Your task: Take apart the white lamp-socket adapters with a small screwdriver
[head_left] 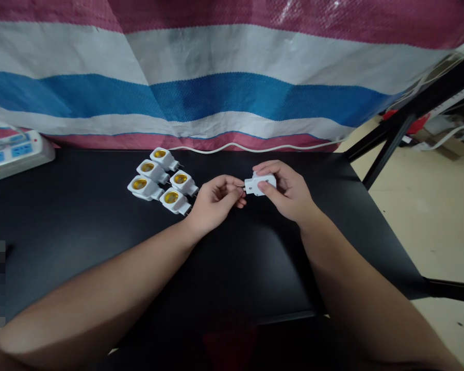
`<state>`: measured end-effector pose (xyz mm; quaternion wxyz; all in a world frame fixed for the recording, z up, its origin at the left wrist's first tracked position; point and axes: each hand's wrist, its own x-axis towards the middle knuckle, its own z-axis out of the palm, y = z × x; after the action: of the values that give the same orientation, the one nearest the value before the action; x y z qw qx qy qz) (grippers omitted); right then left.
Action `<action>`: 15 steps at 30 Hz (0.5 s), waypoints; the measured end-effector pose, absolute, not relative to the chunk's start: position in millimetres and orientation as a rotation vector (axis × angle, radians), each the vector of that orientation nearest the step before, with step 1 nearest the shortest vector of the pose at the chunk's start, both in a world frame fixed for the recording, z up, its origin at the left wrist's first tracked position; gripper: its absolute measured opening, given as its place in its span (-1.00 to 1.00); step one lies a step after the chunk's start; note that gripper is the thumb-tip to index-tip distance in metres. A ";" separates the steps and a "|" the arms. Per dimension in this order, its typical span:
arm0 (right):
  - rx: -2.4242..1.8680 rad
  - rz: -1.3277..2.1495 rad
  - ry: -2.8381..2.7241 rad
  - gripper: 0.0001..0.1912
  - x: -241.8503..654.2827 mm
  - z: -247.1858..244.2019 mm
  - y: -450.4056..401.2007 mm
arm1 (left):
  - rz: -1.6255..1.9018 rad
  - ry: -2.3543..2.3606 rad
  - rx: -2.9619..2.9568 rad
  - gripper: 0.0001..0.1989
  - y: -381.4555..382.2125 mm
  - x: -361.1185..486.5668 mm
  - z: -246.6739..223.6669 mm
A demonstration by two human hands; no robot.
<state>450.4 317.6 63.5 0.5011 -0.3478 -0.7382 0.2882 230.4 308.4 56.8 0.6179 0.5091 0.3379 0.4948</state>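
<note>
- A red, white and blue striped tarpaulin (232, 77) hangs behind the black worktop (73, 232), along its far edge; a black metal frame (394, 139) and a pale floor (441, 216) show beyond the right edge.
- A white power strip (15, 152) sits at the far left corner of the worktop, and a white cable (255, 149) runs along the far edge.
- Five white lamp-socket adapters (152, 171) with yellow centres lie in a close cluster left of the worktop's middle, near the far edge, their metal prongs pointing right.
- The work in hand centres on one more white adapter (260, 183), held in the air above the middle of the worktop, just right of the cluster, with its metal prongs pointing left.
- The right hand (286, 190) grips that adapter, with its fingers curled over the top and its thumb pressed against the near face.
- The left hand (216, 201) is curled, its fingertips (239, 195) pinched together at the prong end of the adapter; whether they are touching the prongs is too small to tell.
- The left hand is nearest the cluster, with its wrist just beside the closest adapter, though not holding it.
</note>
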 end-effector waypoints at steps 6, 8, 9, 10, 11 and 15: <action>-0.831 0.668 -1.832 -0.83 447.4 64.9 315.5 | 1.101 0.760 1.084 -0.87 310.9 226.9 56.8; -0.830 0.644 -1.838 -0.83 446.8 65.3 314.9 | 1.058 0.763 1.016 -0.85 312.4 226.2 59.3; -0.828 0.630 -1.840 -0.83 446.8 65.4 314.7 | 1.039 0.762 0.979 -0.85 313.1 225.8 60.9; -0.824 0.614 -1.841 -0.82 446.8 65.5 314.5 | 1.019 0.757 0.937 -0.85 313.7 225.3 62.7; -0.820 0.598 -1.839 -0.82 446.9 65.5 314.4 | 0.996 0.750 0.892 -0.85 314.2 224.9 64.3; -0.853 0.601 -1.793 -0.82 447.0 65.8 313.6 | 0.920 0.714 0.768 -0.81 314.6 224.3 65.8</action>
<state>447.0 313.6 65.8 0.5084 -0.3541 -0.7442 0.2496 224.3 314.6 65.8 0.7665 0.3538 0.3286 0.4235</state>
